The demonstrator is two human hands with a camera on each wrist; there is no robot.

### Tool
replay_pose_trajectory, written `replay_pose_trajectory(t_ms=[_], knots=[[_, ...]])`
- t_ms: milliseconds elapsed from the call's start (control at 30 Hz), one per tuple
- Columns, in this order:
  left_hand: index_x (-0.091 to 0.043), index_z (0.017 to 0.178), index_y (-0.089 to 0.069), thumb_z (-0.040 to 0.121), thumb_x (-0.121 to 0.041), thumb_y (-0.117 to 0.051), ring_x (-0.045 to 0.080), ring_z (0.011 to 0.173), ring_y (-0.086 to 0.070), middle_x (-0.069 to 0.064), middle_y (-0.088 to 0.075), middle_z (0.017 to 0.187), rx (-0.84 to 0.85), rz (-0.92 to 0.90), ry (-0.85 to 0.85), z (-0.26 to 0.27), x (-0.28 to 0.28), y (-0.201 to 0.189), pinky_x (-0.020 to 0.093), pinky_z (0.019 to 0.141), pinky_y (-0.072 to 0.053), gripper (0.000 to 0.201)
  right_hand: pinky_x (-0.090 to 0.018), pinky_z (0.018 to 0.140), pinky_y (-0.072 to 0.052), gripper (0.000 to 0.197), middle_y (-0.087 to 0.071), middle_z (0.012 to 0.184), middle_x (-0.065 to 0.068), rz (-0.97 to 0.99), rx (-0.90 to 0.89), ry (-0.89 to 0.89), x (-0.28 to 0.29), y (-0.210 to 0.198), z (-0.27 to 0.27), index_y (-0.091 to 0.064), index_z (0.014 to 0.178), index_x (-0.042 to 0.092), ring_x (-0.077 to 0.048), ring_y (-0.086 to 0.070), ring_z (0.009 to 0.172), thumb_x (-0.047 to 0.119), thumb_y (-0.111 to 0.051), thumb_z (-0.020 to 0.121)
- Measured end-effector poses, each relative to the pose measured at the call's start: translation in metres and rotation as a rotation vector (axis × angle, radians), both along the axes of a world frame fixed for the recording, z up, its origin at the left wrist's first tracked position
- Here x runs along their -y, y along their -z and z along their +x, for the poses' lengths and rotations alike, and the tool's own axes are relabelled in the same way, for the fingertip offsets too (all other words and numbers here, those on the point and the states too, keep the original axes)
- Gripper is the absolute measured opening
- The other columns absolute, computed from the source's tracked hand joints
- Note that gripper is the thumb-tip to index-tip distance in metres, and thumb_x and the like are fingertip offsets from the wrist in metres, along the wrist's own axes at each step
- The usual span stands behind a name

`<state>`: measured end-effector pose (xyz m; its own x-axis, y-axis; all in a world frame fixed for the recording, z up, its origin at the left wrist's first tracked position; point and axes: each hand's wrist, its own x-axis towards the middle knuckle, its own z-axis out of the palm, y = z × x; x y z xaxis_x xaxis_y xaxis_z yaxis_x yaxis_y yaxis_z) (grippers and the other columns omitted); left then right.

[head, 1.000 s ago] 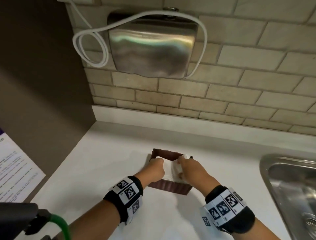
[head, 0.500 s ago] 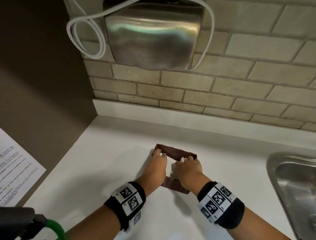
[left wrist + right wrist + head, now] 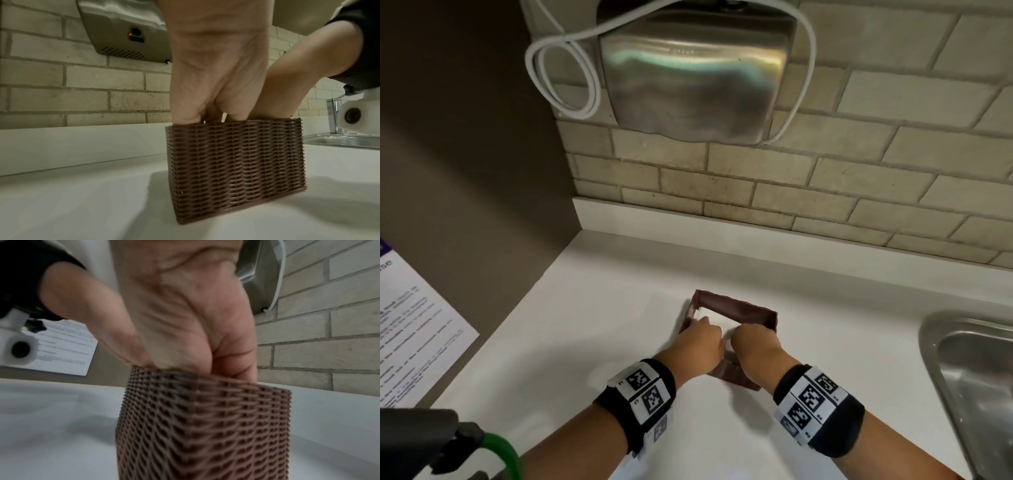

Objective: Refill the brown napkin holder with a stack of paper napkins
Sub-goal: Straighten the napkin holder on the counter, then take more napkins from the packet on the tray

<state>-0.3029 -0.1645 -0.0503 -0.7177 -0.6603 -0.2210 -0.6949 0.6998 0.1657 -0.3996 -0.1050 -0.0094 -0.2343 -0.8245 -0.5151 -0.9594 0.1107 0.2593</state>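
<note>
The brown woven napkin holder stands upright on the white counter. Both my hands reach down into its open top, side by side. My left hand goes in at the left end, thumb and fingers pinched together. My right hand goes in at the right end the same way. A white strip of the napkin stack shows between my knuckles and the far wall. The fingertips and most of the stack are hidden inside the holder.
A steel sink lies to the right, its faucet behind it. A metal hand dryer with a looped white cord hangs on the brick wall above. A printed notice is on the dark left wall.
The napkins stood above the rim between my hands a second ago. Both hands have since sunk into the holder with them, and only a white strip shows.
</note>
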Motion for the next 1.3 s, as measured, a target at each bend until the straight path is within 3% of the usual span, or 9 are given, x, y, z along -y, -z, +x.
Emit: replay_pose_trajectory(t_ms=[67,167,267,500,733,933,1133,1233,1300], knots=[[0.001,0.113,-0.062,0.104,-0.021,-0.027,0.033,0.114,-0.052,0.019,-0.063,0.116,0.061,-0.049,0.012,-0.001,-0.002,-0.003,0.046,0.122,-0.004,0.043,-0.032,0.098,-0.047,0.032,-0.060,0.130,-0.011,-0.009,0.022,0.017,0.002,0.003,-0.003,-0.057,0.125,0.003,-0.027,-0.059,0.120,0.002,-0.051,0.094],[0.001,0.110,-0.062,0.104,-0.024,-0.029,0.035,0.113,-0.053,0.021,-0.060,0.116,0.040,-0.003,0.021,0.000,-0.001,-0.003,0.046,0.120,-0.013,0.042,-0.033,0.096,-0.048,0.037,-0.053,0.133,-0.013,-0.063,0.047,0.058,0.001,0.003,-0.007,-0.054,0.129,0.003,-0.028,-0.057,0.121,0.003,-0.054,0.092],[-0.001,0.109,-0.062,0.100,-0.022,-0.038,0.033,0.111,-0.056,0.018,-0.058,0.116,-0.165,0.106,0.013,0.005,0.003,-0.001,0.044,0.113,-0.028,0.033,-0.036,0.091,-0.049,0.040,-0.048,0.131,-0.012,-0.173,0.134,0.104,-0.003,-0.008,-0.012,-0.053,0.130,0.009,-0.029,-0.054,0.118,0.013,-0.060,0.090],[-0.008,0.122,-0.065,0.092,-0.016,-0.046,0.020,0.127,-0.054,0.009,-0.063,0.131,-0.686,0.102,-0.024,0.049,-0.038,-0.014,0.032,0.111,-0.037,0.037,-0.038,0.084,-0.051,0.053,-0.050,0.123,-0.011,-0.530,0.398,0.076,-0.045,-0.032,-0.002,-0.042,0.140,0.023,-0.033,-0.058,0.107,0.035,-0.057,0.091],[-0.012,0.124,-0.065,0.096,-0.007,-0.050,0.006,0.117,-0.053,0.003,-0.064,0.131,-0.721,0.162,-0.241,0.140,-0.114,-0.017,-0.005,0.095,-0.024,0.032,-0.029,0.079,-0.045,0.045,-0.046,0.134,-0.006,-0.514,0.572,-0.058,-0.077,-0.019,0.047,-0.048,0.137,0.023,-0.025,-0.061,0.106,0.036,-0.054,0.094],[-0.016,0.120,-0.068,0.096,-0.012,-0.049,0.007,0.098,-0.068,-0.003,-0.074,0.110,-0.722,0.267,-0.590,0.246,-0.187,0.015,0.018,0.085,-0.052,0.031,-0.020,0.082,-0.038,0.040,-0.042,0.135,-0.001,-0.302,0.725,-0.322,-0.091,0.005,0.121,-0.051,0.135,0.028,-0.019,-0.058,0.110,0.030,-0.052,0.095],[-0.030,0.108,-0.069,0.095,-0.013,-0.060,-0.017,0.086,-0.063,-0.025,-0.070,0.091,-0.657,0.177,-1.044,0.341,-0.281,0.050,0.004,0.074,-0.045,0.024,-0.016,0.083,-0.034,0.035,-0.039,0.135,0.005,-0.032,0.865,-0.532,-0.119,0.031,0.208,-0.054,0.131,0.025,-0.010,-0.056,0.109,0.032,-0.047,0.098],[-0.029,0.106,-0.070,0.096,-0.014,-0.057,0.000,0.094,-0.067,-0.012,-0.074,0.099,-0.593,0.177,-1.231,0.374,-0.317,0.075,0.026,0.086,-0.053,0.022,-0.011,0.090,-0.033,0.036,-0.043,0.130,0.004,0.113,0.935,-0.702,-0.136,0.046,0.249,-0.055,0.132,0.025,-0.010,-0.053,0.113,0.031,-0.050,0.097],[-0.022,0.110,-0.070,0.096,-0.012,-0.056,0.012,0.104,-0.065,-0.004,-0.072,0.107,-0.533,0.145,-1.304,0.390,-0.331,0.088,0.027,0.093,-0.048,0.022,-0.013,0.096,-0.037,0.037,-0.043,0.131,0.003,0.204,0.970,-0.779,-0.144,0.062,0.276,-0.055,0.132,0.027,-0.010,-0.054,0.111,0.033,-0.051,0.096]])
